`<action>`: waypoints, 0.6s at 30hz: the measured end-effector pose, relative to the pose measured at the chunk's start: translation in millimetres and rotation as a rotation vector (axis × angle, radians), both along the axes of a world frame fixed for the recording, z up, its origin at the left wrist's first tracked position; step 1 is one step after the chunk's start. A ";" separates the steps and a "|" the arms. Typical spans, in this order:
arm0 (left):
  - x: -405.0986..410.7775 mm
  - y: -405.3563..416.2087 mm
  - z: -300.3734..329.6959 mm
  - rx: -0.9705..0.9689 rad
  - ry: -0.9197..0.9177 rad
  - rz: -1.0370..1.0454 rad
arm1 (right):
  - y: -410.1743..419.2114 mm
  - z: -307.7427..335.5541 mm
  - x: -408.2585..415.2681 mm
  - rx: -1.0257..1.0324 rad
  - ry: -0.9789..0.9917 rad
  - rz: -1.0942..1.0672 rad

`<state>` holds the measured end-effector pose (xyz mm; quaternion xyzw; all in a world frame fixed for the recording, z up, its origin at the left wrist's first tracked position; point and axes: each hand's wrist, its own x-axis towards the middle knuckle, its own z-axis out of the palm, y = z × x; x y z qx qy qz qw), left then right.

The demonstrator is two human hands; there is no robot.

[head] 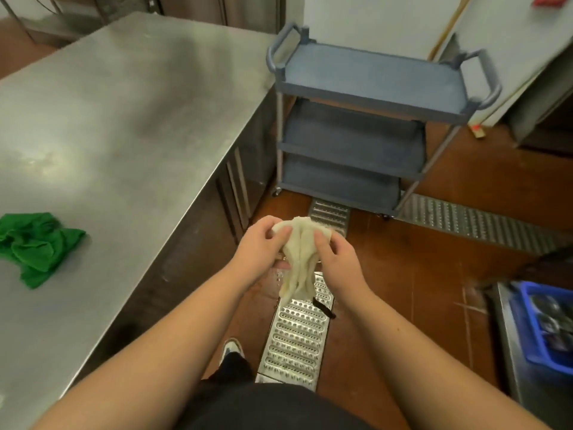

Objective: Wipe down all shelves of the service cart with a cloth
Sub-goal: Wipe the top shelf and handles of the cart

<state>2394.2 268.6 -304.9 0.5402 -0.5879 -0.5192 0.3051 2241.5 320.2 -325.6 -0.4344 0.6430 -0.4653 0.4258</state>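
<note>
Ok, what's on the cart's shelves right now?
Nothing shows on the top shelf of the cart. The two lower shelves are mostly covered by those above; their visible front parts look bare.

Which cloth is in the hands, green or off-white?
The off-white cloth, gripped by the left hand and right hand over the floor grate. The green cloth lies untouched on the steel table.

A stainless-steel counter (130, 113) is seen along the left; a crumpled green cloth (35, 246) is laid on it near its front-left edge; the brown tiled floor (434, 252) is crossed by perforated metal drain grates (297, 339); a blue three-shelf service cart (369, 125) is stood on the floor just beyond the counter's far corner, its wheels set beside the grates.
</note>
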 end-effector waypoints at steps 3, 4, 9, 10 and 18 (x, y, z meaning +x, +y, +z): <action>-29.3 -26.8 -2.6 0.044 0.079 -0.082 | -24.3 -0.6 -3.9 -0.025 -0.102 -0.030; -35.2 -38.9 -4.2 0.073 0.116 -0.107 | -35.1 -1.5 -7.3 -0.016 -0.151 -0.036; -60.1 -113.7 -14.5 0.224 0.313 -0.242 | -104.2 -4.2 -33.1 0.037 -0.210 -0.022; -64.6 -130.3 -14.7 0.227 0.321 -0.270 | -120.2 -4.8 -37.8 0.047 -0.188 -0.026; -101.5 -266.9 11.9 0.188 0.310 -0.549 | -231.8 10.5 -73.0 0.077 0.278 -0.168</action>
